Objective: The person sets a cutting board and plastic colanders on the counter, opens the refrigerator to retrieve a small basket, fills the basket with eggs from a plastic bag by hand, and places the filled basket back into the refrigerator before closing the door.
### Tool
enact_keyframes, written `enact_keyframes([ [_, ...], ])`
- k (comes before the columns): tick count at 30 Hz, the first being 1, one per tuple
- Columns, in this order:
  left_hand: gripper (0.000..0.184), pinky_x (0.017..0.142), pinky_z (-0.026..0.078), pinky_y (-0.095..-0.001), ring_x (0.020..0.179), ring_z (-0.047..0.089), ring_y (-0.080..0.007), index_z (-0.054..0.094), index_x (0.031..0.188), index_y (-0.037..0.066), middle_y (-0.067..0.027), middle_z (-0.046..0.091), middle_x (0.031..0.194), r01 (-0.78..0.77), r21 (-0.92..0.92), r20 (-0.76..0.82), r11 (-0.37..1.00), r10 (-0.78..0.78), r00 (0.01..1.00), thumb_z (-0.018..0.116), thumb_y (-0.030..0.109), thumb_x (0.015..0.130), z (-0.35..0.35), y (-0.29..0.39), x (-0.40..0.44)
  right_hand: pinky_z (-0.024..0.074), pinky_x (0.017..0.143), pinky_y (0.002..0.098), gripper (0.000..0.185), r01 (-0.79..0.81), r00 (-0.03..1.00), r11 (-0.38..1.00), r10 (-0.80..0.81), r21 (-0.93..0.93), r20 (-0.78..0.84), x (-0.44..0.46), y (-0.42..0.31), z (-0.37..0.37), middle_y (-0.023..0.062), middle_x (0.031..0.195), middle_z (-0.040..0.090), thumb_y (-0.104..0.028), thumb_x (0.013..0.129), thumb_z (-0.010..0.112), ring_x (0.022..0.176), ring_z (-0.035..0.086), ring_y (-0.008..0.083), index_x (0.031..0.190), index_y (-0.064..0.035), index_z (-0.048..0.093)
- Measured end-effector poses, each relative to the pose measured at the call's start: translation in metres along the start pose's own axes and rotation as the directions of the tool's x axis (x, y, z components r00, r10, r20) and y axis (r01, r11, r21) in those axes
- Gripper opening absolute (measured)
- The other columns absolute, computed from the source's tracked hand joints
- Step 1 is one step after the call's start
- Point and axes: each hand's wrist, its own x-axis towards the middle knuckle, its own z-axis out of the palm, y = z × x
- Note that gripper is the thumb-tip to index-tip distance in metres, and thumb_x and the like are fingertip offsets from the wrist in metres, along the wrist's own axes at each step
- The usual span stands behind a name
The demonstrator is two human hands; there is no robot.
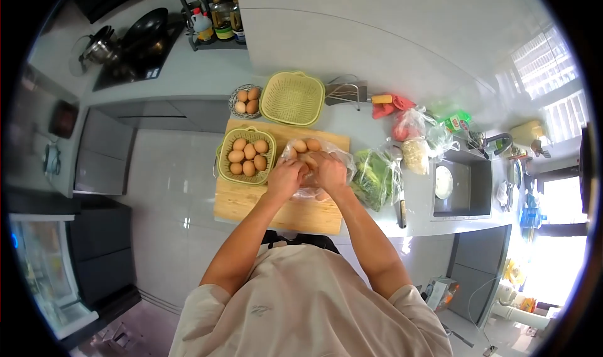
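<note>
A clear plastic bag (pixel 308 192) with several brown eggs (pixel 306 145) lies on the wooden cutting board (pixel 276 212). My left hand (pixel 287 177) grips the bag's near left side, fingers curled in. Close beside it, my right hand (pixel 330 170) is closed on the bag's right side. The fingertips of both hands meet near the bag's middle, and what lies under them is partly hidden. Just left of my left hand, a yellow-green basket (pixel 247 180) on the board holds several brown eggs (pixel 249 151).
Behind the board stand a second yellow-green basket (pixel 291 99) and a small bowl of eggs (pixel 247 100). Bagged leafy greens (pixel 374 176) lie to the right, beside a knife (pixel 402 214). Farther right is a sink (pixel 480 187) with a white bowl (pixel 444 182) in it.
</note>
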Motion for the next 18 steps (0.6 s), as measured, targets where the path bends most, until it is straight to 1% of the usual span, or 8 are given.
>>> enact_keyframes([
  [2,0.024,0.083,0.058,-0.0407,0.106,0.063,-0.0321,0.075,0.105,0.011,-0.0054,0.073,0.111,0.078,0.125,0.045,0.989,-0.084,0.995,0.077,0.017,0.082,0.015,0.001,0.002,0.0590,0.088,0.0427,0.037,0.046,0.999,0.998,-0.047,-0.051,-0.026,-0.004,0.007,0.004,0.0004,0.116,0.074,-0.007,0.081,0.072,0.103,0.067,0.0295,0.115,-0.0206,0.074],
  [5,0.025,0.086,0.058,-0.0403,0.107,0.063,-0.0325,0.074,0.103,0.009,-0.0054,0.074,0.112,0.106,0.198,0.057,0.974,-0.119,0.991,0.079,0.016,0.080,0.018,0.012,0.008,0.0591,0.088,0.0409,0.041,0.102,0.993,0.988,-0.108,-0.113,-0.056,-0.006,0.018,0.018,-0.0016,0.120,0.074,-0.008,0.082,0.070,0.103,0.067,0.0271,0.120,-0.0228,0.073],
  [8,0.046,0.093,0.057,-0.0425,0.115,0.060,-0.0332,0.073,0.119,0.011,-0.0029,0.074,0.118,0.145,0.286,0.107,0.947,-0.182,0.978,0.083,0.019,0.075,0.026,0.018,0.015,0.0592,0.086,0.0389,0.040,0.134,0.985,0.980,-0.148,-0.148,-0.090,-0.005,0.029,0.035,-0.0027,0.120,0.074,-0.009,0.082,0.070,0.101,0.067,0.0255,0.119,-0.0252,0.073],
  [11,0.037,0.093,0.055,-0.0407,0.109,0.063,-0.0306,0.072,0.112,0.008,-0.0058,0.075,0.109,0.073,0.306,0.064,0.949,-0.097,0.993,0.081,0.016,0.077,0.034,0.010,0.015,0.0593,0.084,0.0372,0.039,0.129,0.986,0.980,-0.144,-0.155,-0.089,-0.002,0.028,0.036,-0.0034,0.118,0.075,-0.010,0.082,0.070,0.100,0.068,0.0246,0.117,-0.0262,0.074],
  [13,0.037,0.092,0.056,-0.0406,0.107,0.063,-0.0302,0.073,0.112,0.008,-0.0056,0.076,0.106,0.084,0.216,0.023,0.973,-0.091,0.996,0.081,0.017,0.078,0.026,0.014,0.011,0.0598,0.082,0.0366,0.040,0.136,0.984,0.980,-0.150,-0.145,-0.094,-0.002,0.025,0.026,-0.0036,0.115,0.076,-0.011,0.080,0.073,0.097,0.068,0.0247,0.118,-0.0242,0.075],
  [15,0.039,0.092,0.055,-0.0414,0.104,0.064,-0.0300,0.074,0.115,0.010,-0.0057,0.076,0.102,0.084,0.121,-0.039,0.989,-0.080,0.996,0.083,0.020,0.078,0.017,0.012,0.005,0.0601,0.081,0.0370,0.042,0.113,0.985,0.990,-0.123,-0.086,-0.125,-0.005,0.016,0.011,-0.0035,0.115,0.076,-0.012,0.078,0.074,0.096,0.068,0.0247,0.119,-0.0229,0.075],
  [16,0.042,0.091,0.055,-0.0414,0.103,0.064,-0.0301,0.073,0.118,0.011,-0.0058,0.076,0.103,0.143,0.052,-0.047,0.988,-0.141,0.989,0.083,0.021,0.078,0.011,0.013,0.001,0.0602,0.081,0.0372,0.043,0.100,0.985,0.993,-0.107,-0.055,-0.139,-0.007,0.012,0.005,-0.0034,0.115,0.076,-0.013,0.077,0.075,0.096,0.068,0.0247,0.119,-0.0222,0.075],
  [18,0.048,0.089,0.055,-0.0415,0.102,0.064,-0.0302,0.072,0.123,0.012,-0.0061,0.076,0.106,0.252,-0.091,-0.050,0.963,-0.257,0.965,0.085,0.023,0.078,-0.008,0.017,-0.006,0.0601,0.080,0.0375,0.046,0.126,0.975,0.992,-0.129,-0.028,-0.180,-0.008,0.002,-0.003,0.0000,0.115,0.077,-0.016,0.074,0.079,0.094,0.069,0.0251,0.120,-0.0193,0.075],
])
